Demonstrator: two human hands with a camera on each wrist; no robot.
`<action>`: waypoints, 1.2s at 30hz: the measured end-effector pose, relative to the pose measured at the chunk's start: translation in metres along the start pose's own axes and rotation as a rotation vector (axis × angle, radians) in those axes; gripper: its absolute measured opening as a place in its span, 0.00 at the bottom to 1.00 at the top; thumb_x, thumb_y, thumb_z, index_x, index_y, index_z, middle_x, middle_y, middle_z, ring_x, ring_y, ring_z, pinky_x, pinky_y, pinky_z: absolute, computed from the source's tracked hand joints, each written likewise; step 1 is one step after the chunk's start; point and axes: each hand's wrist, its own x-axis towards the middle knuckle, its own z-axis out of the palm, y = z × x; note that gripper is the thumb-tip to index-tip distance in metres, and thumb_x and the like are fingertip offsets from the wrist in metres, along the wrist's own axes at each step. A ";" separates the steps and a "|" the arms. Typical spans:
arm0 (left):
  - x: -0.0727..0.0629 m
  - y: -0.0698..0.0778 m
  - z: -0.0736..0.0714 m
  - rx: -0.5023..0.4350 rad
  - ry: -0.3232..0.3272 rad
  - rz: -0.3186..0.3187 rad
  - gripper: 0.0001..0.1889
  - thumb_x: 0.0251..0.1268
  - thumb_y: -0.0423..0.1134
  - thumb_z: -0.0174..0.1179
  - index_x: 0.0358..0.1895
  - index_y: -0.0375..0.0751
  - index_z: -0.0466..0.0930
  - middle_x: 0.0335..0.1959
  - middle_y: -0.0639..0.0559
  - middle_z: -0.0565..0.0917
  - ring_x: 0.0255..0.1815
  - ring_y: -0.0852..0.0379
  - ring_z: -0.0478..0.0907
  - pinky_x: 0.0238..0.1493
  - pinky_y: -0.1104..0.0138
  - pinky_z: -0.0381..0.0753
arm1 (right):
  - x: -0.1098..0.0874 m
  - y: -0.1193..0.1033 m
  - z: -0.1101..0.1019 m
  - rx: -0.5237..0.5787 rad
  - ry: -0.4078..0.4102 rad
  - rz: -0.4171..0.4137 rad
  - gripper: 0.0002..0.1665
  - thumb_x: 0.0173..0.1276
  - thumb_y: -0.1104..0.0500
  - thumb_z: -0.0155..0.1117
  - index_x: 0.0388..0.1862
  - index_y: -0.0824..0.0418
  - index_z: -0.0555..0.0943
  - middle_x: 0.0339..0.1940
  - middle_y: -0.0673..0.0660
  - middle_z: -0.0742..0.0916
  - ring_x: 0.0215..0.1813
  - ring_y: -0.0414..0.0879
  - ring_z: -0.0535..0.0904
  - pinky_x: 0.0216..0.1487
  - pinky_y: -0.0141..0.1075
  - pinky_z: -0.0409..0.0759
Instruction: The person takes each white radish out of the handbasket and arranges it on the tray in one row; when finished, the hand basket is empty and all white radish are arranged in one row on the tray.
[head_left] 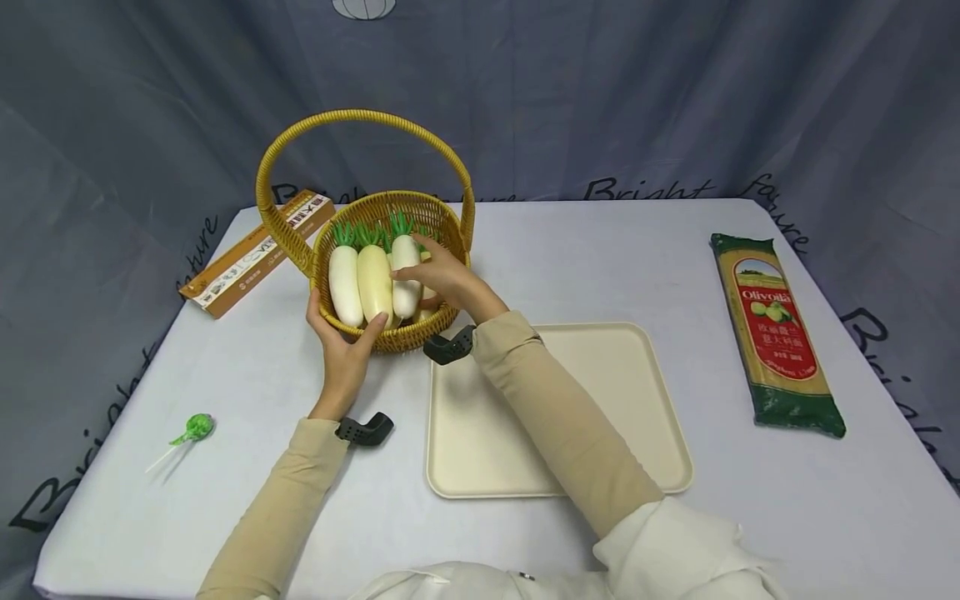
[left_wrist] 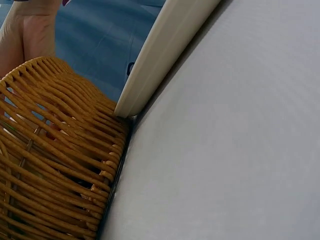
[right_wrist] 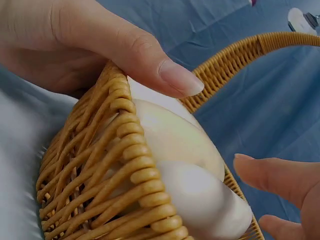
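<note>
Pale radishes (head_left: 373, 279) in wicker basket (head_left: 408, 339)

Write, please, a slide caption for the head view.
Left fingers at a wicker basket, right fingers over the pale radishes inside.

The basket (head_left: 408, 340) stands on the back of the tabletop (head_left: 570, 267), left of centre, with radishes (head_left: 345, 287) side by side in it. A box (head_left: 258, 254) lies to its left, a lollipop (head_left: 198, 427) before that box. The tray (head_left: 600, 375) lies just before the basket, rightward; a pasta packet (head_left: 776, 329) lies far right.
</note>
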 end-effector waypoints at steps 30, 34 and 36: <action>0.008 -0.027 -0.007 0.007 0.030 0.023 0.42 0.59 0.45 0.57 0.68 0.47 0.36 0.72 0.49 0.41 0.73 0.60 0.39 0.71 0.62 0.39 | 0.006 0.014 -0.019 0.372 -0.278 -0.041 0.33 0.65 0.62 0.49 0.69 0.47 0.59 0.64 0.61 0.65 0.47 0.50 0.70 0.45 0.44 0.74; 0.011 -0.034 -0.007 0.022 0.039 0.048 0.39 0.60 0.47 0.56 0.67 0.48 0.39 0.71 0.51 0.42 0.72 0.61 0.39 0.71 0.62 0.40 | 0.002 0.015 -0.024 0.459 -0.306 -0.046 0.31 0.67 0.62 0.46 0.69 0.48 0.58 0.66 0.60 0.63 0.52 0.51 0.68 0.45 0.44 0.72; 0.012 -0.035 -0.006 0.017 0.040 0.061 0.38 0.61 0.47 0.55 0.67 0.47 0.40 0.70 0.50 0.43 0.72 0.61 0.40 0.71 0.61 0.41 | -0.001 0.016 -0.026 0.488 -0.321 -0.053 0.31 0.67 0.62 0.44 0.69 0.48 0.58 0.68 0.59 0.62 0.55 0.52 0.67 0.48 0.45 0.70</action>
